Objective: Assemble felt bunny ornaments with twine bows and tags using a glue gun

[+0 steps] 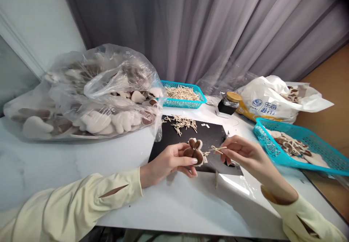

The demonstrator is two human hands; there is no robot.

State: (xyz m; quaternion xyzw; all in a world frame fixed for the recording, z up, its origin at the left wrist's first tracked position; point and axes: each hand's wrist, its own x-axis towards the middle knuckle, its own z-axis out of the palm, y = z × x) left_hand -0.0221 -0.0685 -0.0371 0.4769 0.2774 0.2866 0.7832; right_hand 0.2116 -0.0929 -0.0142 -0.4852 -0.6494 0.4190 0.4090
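Note:
In my left hand [174,161] is a small brown and cream plush piece [195,154] with rounded, ear-like lobes, pinched between thumb and fingers. A little bow with a tag-like bit [205,157] shows at its right edge. My right hand [240,151] pinches a thin cream cord bow [216,149], held just right of the plush piece and apart from it. Both hands are above a black mat [163,143]. Loose cord bows [182,123] lie in a pile at the mat's far side.
A large clear plastic bag [109,74] of plush pieces fills the left. At the back stands a turquoise basket [185,105] of cord bows. On the right are a gold-lidded jar [233,97], a white shopping bag [268,92] and another turquoise basket [268,149] with brown and cream pieces.

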